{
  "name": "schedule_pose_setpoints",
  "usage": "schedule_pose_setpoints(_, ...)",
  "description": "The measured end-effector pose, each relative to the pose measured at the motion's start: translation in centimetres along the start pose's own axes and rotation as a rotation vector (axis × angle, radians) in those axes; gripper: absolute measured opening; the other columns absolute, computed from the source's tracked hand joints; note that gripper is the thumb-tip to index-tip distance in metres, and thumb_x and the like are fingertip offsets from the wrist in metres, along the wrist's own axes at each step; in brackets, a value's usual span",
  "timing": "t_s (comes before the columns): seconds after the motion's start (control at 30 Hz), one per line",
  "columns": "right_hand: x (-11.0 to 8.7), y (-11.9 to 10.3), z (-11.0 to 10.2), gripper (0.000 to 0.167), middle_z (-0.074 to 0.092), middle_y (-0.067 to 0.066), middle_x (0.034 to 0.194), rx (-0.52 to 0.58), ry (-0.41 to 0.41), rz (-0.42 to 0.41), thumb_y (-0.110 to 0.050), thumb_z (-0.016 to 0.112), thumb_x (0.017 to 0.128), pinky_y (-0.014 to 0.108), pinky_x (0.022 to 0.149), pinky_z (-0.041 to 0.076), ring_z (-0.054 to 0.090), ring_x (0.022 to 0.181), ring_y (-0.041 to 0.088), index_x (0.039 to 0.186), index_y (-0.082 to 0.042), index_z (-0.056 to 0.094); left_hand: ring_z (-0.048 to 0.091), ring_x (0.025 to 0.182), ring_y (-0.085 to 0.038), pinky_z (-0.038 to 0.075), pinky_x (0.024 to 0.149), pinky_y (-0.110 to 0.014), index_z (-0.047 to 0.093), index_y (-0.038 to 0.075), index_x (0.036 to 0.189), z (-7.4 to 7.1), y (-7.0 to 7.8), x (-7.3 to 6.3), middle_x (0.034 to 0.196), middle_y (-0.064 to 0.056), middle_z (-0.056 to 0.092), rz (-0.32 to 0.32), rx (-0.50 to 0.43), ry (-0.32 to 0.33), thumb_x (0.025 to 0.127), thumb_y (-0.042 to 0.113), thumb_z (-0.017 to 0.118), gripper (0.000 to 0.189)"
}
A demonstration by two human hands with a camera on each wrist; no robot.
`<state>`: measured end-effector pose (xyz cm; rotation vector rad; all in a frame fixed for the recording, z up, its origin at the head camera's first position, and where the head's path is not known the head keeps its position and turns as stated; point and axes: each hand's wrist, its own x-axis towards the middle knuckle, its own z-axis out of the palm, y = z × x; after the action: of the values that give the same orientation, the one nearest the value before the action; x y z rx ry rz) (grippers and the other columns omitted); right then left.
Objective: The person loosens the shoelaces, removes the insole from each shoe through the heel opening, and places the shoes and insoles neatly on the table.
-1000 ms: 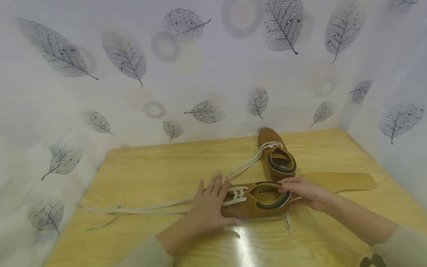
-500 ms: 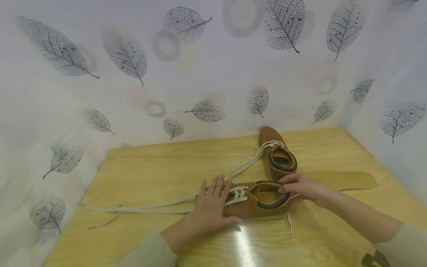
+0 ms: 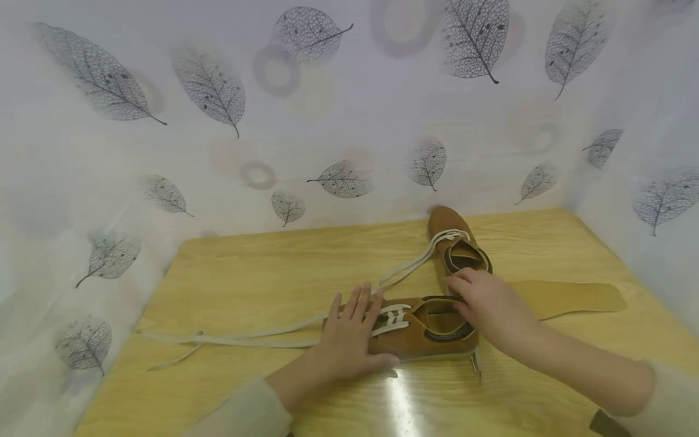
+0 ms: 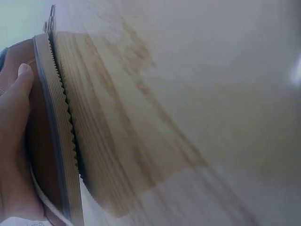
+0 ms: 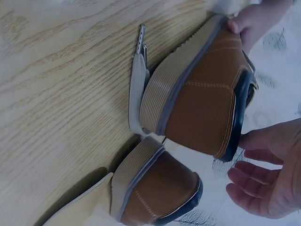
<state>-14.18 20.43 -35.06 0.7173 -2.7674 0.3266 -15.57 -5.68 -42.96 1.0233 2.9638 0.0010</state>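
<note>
A brown leather lace-up shoe (image 3: 423,347) with a dark padded collar lies on the table, toe to the left. My left hand (image 3: 349,340) rests on its toe with fingers spread, the thumb along its side. At the heel is my right hand (image 3: 499,312), fingers loosely bent, a fingertip right at the collar in the right wrist view. Nothing shows gripped in it. White laces (image 3: 273,346) run out left from under the left hand. A matching shoe (image 3: 445,221) stands behind, its heel partly hidden by my right hand.
A flat tan insole-shaped piece (image 3: 579,296) lies on the wooden table (image 3: 246,261) to the right. Metal-tipped lace ends (image 5: 137,70) hang by the near shoe's heel. A leaf-patterned curtain (image 3: 218,164) borders the table's back and sides.
My right hand has let go of the heel collar's edge and risen over the heel, towards the far shoe. The left hand stays on the toe. The view shifts slightly.
</note>
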Motion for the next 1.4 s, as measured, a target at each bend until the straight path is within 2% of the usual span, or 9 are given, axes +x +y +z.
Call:
schedule_pose_setpoints(0.13,0.2,-0.7,0.4,0.032,0.067,0.006,0.086,-0.189,0.191,-0.220,-0.001,0.083,0.064,0.030,0.062,0.057,0.064,0.074,0.021,0.093,-0.005,0.070,0.004,0.145,-0.035,0.009,0.115,-0.060,-0.001,0.010,0.152,-0.1,0.0,0.1,0.157,-0.020,-0.003,-0.007,0.008,-0.010,0.078,0.084,0.030,0.109)
schedule_pose_setpoints(0.3,0.5,-1.2,1.1,0.027,0.064,0.002,0.070,-0.258,0.287,-0.343,0.008,0.079,0.058,0.026,0.050,0.052,0.058,0.061,0.016,0.077,-0.007,0.069,0.002,0.145,-0.035,0.008,0.115,-0.061,-0.004,0.010,0.152,-0.2,0.1,0.1,0.157,-0.019,-0.007,-0.010,0.012,-0.024,0.078,0.084,0.028,0.110)
schedule_pose_setpoints(0.37,0.4,-1.4,1.3,0.027,0.061,0.000,0.066,-0.281,0.243,-0.322,0.010,0.078,0.058,0.023,0.044,0.047,0.054,0.056,0.014,0.073,-0.009,0.067,0.001,0.145,-0.034,0.007,0.115,-0.061,-0.004,0.009,0.152,-0.3,0.1,0.0,0.156,-0.019,-0.009,-0.009,0.006,-0.033,0.079,0.084,0.030,0.110)
schedule_pose_setpoints(0.43,0.4,-1.5,1.5,0.025,0.056,-0.003,0.062,-0.290,0.139,-0.260,0.009,0.076,0.062,0.021,0.038,0.042,0.050,0.053,0.011,0.069,-0.011,0.064,0.000,0.145,-0.034,0.007,0.114,-0.061,-0.003,0.009,0.152,-0.3,0.2,0.0,0.156,-0.019,-0.010,-0.005,0.002,-0.035,0.079,0.083,0.031,0.109)
schedule_pose_setpoints(0.6,0.9,-2.0,2.0,0.021,0.056,-0.003,0.062,-0.305,-0.165,-0.092,0.001,0.075,0.071,0.026,0.038,0.045,0.054,0.053,0.012,0.070,-0.013,0.060,0.001,0.145,-0.035,0.009,0.114,-0.061,-0.003,0.007,0.152,-0.4,0.0,-0.2,0.157,-0.021,-0.004,-0.005,0.031,-0.036,0.079,0.083,0.029,0.109)
schedule_pose_setpoints(0.73,1.2,-2.5,2.6,0.020,0.061,0.000,0.065,-0.282,-0.278,-0.031,0.001,0.077,0.070,0.032,0.040,0.049,0.059,0.056,0.018,0.074,-0.011,0.061,0.001,0.145,-0.035,0.009,0.114,-0.062,-0.003,0.007,0.151,-0.3,-0.2,-0.2,0.156,-0.022,-0.006,0.001,0.039,-0.028,0.079,0.083,0.030,0.110)
schedule_pose_setpoints(1.03,1.6,-2.4,2.6,0.023,0.058,-0.001,0.062,-0.188,-0.362,0.044,0.003,0.075,0.074,0.027,0.037,0.044,0.052,0.054,0.011,0.069,-0.013,0.058,0.000,0.145,-0.035,0.007,0.114,-0.062,-0.004,0.007,0.152,0.0,0.0,0.1,0.155,-0.020,-0.013,0.014,0.015,-0.020,0.079,0.083,0.029,0.110)
schedule_pose_setpoints(1.27,2.0,-2.3,2.1,0.029,0.051,-0.003,0.061,-0.194,-0.467,0.031,0.002,0.068,0.080,0.028,0.040,0.046,0.045,0.054,0.010,0.061,-0.013,0.051,0.002,0.145,-0.035,0.009,0.114,-0.062,-0.002,0.007,0.152,0.0,0.1,0.2,0.156,-0.022,-0.007,0.009,0.038,-0.023,0.078,0.084,0.028,0.111)
schedule_pose_setpoints(1.4,2.4,-1.2,1.9,0.024,0.053,-0.005,0.062,0.001,-0.469,0.014,-0.003,0.063,0.086,0.023,0.046,0.045,0.048,0.055,0.007,0.065,-0.012,0.054,0.005,0.145,-0.036,0.012,0.113,-0.062,0.001,0.006,0.152,0.3,0.1,0.3,0.157,-0.023,0.000,0.010,0.068,0.000,0.078,0.085,0.025,0.110)
